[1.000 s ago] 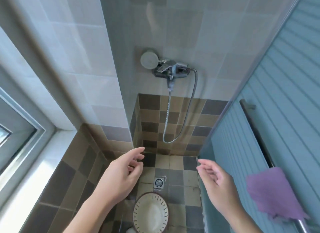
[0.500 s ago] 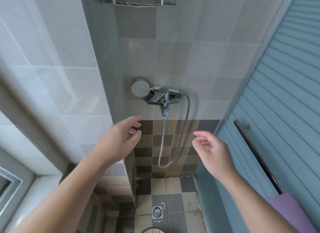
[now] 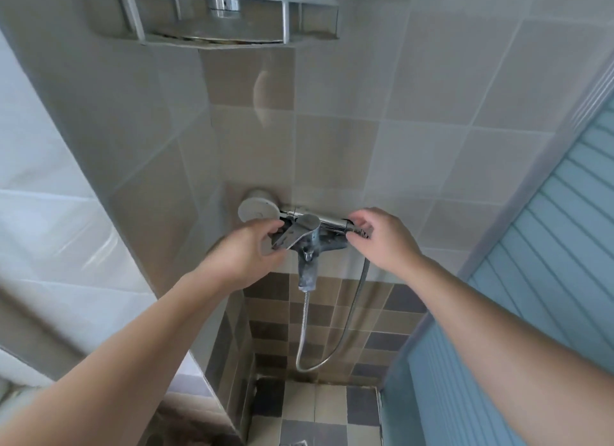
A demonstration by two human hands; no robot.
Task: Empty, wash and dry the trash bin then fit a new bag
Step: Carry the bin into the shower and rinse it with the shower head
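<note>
Both hands up at the wall-mounted shower mixer (image 3: 312, 243): left hand (image 3: 247, 254) curled around its lever (image 3: 297, 233), right hand (image 3: 382, 238) pinching the shower handle (image 3: 335, 222); trash bin out of view

Both hands reach a wall-mounted shower mixer (image 3: 310, 243). The left hand (image 3: 247, 254) curls beside its lever; the right hand (image 3: 382, 238) pinches the shower handle's end. A hose (image 3: 332, 339) loops below; a metal shelf (image 3: 212, 17) hangs above.
</note>
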